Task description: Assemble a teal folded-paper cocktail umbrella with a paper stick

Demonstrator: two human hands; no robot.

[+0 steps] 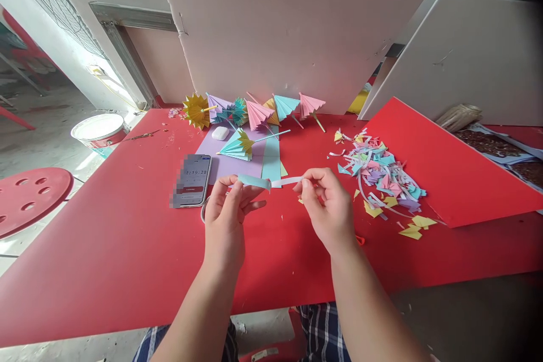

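My left hand [227,203] is closed, pinching a narrow folded light-blue paper piece [253,181] between thumb and fingers. From the right end of that piece a thin white strip [286,181] stretches across to my right hand [324,198]. The thumb and forefinger there grip the strip's other end, so it hangs taut above the red table [271,260]. Whether the strip is tape, its backing or paper I cannot tell. Just beyond my left hand lie a lilac paper sheet [220,167] and a light-blue sheet [270,159].
Several small folded-paper umbrellas [257,115] line the back, one blue and yellow umbrella [237,146] lying nearer. A phone [193,180] showing a timer is at left, beside a white eraser-like block [220,133]. Paper scraps [382,169] heap at right near a red board [449,169].
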